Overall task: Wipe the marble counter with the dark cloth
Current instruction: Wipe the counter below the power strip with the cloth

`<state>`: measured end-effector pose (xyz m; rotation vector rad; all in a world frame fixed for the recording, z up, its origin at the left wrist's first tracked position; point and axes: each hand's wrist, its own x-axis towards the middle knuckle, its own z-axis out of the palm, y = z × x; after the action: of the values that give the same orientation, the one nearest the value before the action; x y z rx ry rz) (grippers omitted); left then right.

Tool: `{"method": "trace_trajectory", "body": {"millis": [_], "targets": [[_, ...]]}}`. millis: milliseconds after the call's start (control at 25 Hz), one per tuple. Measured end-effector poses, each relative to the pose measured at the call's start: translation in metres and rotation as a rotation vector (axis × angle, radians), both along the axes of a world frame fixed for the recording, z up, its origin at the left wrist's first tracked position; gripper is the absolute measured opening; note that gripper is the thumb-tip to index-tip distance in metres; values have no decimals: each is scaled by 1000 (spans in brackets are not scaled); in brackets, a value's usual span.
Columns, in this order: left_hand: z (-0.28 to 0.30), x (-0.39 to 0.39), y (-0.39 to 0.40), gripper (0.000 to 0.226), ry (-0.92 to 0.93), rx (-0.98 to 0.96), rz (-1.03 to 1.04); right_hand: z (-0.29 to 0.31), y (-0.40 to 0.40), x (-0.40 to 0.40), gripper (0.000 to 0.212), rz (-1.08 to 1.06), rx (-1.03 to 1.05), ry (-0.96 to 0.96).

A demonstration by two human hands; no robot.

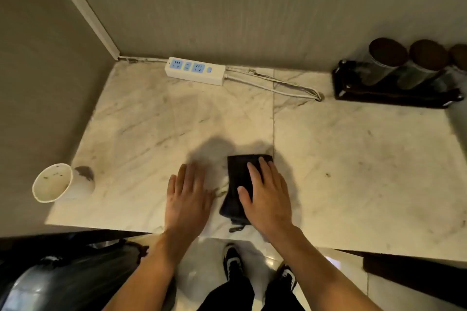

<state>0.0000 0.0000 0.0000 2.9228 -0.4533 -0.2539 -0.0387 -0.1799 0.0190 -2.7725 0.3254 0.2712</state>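
A folded dark cloth lies on the white marble counter near its front edge. My right hand presses flat on the cloth's right side, fingers spread and pointing away from me. My left hand lies flat on the bare marble just left of the cloth, fingers together, holding nothing. A small pale scrap sits between the two hands. Dark specks and smears mark the marble to the right.
A used paper cup lies tipped on its side at the left edge. A white power strip with its cord runs along the back wall. A black rack of metal canisters stands at the back right. A bin with a black liner sits below left.
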Motion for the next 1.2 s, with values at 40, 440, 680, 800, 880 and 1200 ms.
{"method": "trace_trajectory", "body": {"millis": [40,440,680,800,880,1200], "targets": [[-3,1,-1,56,-9,-22,18,-5,5,5,61,-21,18,-30],[-20,0,-13,58,-47,-26,33,-37,28,17,67,-128,-114,-118],[-20,-1,-14,54,-91,-37,34,-39,19,2,71,-70,-130,-100],[-18,-5,-21,53,-104,-40,37,-41,9,-14,75,-34,-134,-84],[-17,-9,-31,53,-107,-51,26,-42,1,-24,76,12,-139,-89],[-17,-33,-62,53,-81,-67,17,-43,-44,-51,70,221,-140,-124]]}}
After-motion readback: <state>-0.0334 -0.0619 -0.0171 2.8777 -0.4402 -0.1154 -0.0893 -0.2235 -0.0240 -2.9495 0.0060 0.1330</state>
